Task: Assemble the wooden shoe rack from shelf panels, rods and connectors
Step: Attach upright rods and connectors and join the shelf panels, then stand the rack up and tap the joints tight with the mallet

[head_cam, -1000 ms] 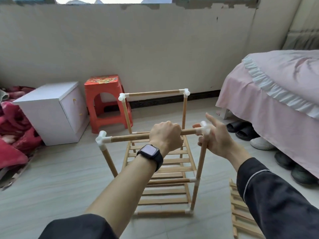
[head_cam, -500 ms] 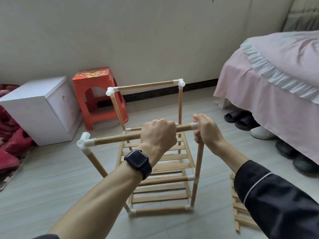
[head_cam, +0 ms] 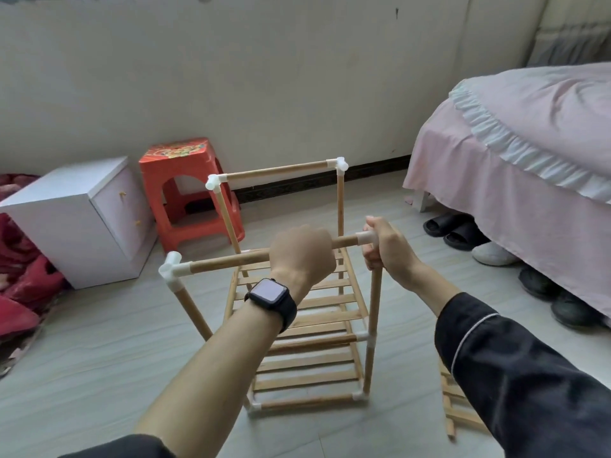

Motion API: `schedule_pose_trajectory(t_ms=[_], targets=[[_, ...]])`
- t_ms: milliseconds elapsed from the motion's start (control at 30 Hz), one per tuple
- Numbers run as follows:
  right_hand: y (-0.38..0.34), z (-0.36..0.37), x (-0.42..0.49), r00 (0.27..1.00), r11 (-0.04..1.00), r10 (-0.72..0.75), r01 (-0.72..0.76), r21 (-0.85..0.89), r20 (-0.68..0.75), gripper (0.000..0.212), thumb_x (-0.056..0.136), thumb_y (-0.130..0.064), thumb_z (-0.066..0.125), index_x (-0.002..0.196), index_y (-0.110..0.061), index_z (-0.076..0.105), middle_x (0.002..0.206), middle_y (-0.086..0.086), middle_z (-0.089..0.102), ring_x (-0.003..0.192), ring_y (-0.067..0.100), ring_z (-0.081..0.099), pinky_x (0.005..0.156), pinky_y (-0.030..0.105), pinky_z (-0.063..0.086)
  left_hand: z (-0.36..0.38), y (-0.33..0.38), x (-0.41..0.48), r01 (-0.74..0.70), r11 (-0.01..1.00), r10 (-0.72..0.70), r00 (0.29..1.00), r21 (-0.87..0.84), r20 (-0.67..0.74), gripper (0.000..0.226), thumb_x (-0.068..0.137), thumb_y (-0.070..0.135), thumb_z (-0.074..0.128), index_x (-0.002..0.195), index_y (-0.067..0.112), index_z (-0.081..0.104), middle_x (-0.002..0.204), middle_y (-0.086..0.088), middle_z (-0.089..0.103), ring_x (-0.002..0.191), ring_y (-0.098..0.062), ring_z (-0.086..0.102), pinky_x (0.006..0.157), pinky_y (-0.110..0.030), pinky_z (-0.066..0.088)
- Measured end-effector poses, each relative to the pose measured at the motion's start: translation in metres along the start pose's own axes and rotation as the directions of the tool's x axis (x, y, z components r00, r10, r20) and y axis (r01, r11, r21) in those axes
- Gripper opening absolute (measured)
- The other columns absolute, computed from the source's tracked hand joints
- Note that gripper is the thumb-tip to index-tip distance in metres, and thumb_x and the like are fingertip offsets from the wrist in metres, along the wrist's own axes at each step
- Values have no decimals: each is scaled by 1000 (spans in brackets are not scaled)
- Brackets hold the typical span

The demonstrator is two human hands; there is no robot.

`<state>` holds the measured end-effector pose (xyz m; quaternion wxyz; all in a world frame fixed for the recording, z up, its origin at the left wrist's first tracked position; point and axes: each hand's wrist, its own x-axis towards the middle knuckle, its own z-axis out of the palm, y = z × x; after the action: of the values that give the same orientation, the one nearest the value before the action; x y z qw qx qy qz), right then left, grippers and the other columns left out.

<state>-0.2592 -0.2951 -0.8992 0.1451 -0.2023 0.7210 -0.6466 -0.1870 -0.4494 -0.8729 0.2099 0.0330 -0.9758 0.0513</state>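
Two firm grips, fingers (head_cam: 372, 258) curled: left hand (head_cam: 302, 251) round top rod (head_cam: 231, 261), right hand (head_cam: 390, 247) round corner connector (head_cam: 365, 238).

One wide-angle camera rides on the person's head and faces forward and down, sighting along both forearms. It sits near, just above and behind the left hand (head_cam: 302, 252) gripping the top rod (head_cam: 231, 261) and the right hand (head_cam: 388, 247) gripping the rod's white connector (head_cam: 365, 238). Below the fingers the shoe rack (head_cam: 310, 325) falls away to the floor (head_cam: 99, 342). Beyond them stands the wall (head_cam: 264, 94), left of them a red stool (head_cam: 185, 193), right of them a bed (head_cam: 529, 143).
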Motion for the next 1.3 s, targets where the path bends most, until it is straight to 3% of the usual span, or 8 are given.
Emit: schedule_pose_trajectory(t_ms=[100,200,267,467,733,900,1167,1300], targets=[[-9,-10,-4,998,981,21,-11,-193,54,48,108,-49,25,84,-17,52,66,0,54,59,10,54,65,28,48,3,-1,-14,-59,998,58,991,-7,-117,5,90,16,48,92,16,52,70,4,54,52,-13,41,50,-24,27],[-12,-39,-9,997,889,67,-46,-455,31,58,100,-70,25,115,-21,51,102,2,64,96,16,62,86,40,50,20,3,-37,-171,982,185,959,82,-214,66,73,24,69,131,14,39,129,-14,50,109,-29,50,85,-41,46],[-7,-66,-18,998,837,57,-61,-544,-25,66,92,-80,29,119,-24,51,108,-3,63,102,14,60,88,41,47,36,14,-56,-292,950,310,923,110,-229,92,68,31,71,149,18,29,156,-15,27,142,-34,29,111,-56,32],[78,-148,-61,930,832,177,-316,-456,-322,54,88,-72,51,110,-23,57,108,-5,65,103,16,62,86,37,49,105,91,-86,-613,783,615,788,-108,-14,89,68,30,82,147,26,41,159,-12,33,141,-31,40,110,-52,44],[269,-194,-135,734,547,579,-672,-499,-355,31,98,-48,56,107,-18,56,107,0,64,97,21,60,84,37,49,234,186,-109,-243,860,480,683,-448,551,67,90,13,46,150,36,24,165,-2,21,140,-27,37,106,-40,40],[360,-176,-151,650,350,710,-660,-665,-270,51,101,-37,50,144,-12,43,151,13,38,123,32,55,96,36,47,309,203,-136,-61,903,400,482,-426,779,71,92,30,51,156,34,21,167,-3,16,149,-24,28,113,-39,36],[417,-146,-146,679,95,682,-451,-888,-272,51,90,0,49,137,-16,36,140,15,33,100,37,62,69,39,44,366,196,-172,-113,927,376,246,-358,894,81,91,35,49,160,31,8,169,1,-7,154,-25,1,122,-49,20],[410,-155,-144,722,61,640,-391,-919,-264,38,95,-3,52,127,-20,40,128,14,41,87,36,62,66,38,44,362,198,-154,-15,930,361,227,-368,904,69,94,32,47,158,27,22,168,-4,13,151,-26,21,118,-43,31]])
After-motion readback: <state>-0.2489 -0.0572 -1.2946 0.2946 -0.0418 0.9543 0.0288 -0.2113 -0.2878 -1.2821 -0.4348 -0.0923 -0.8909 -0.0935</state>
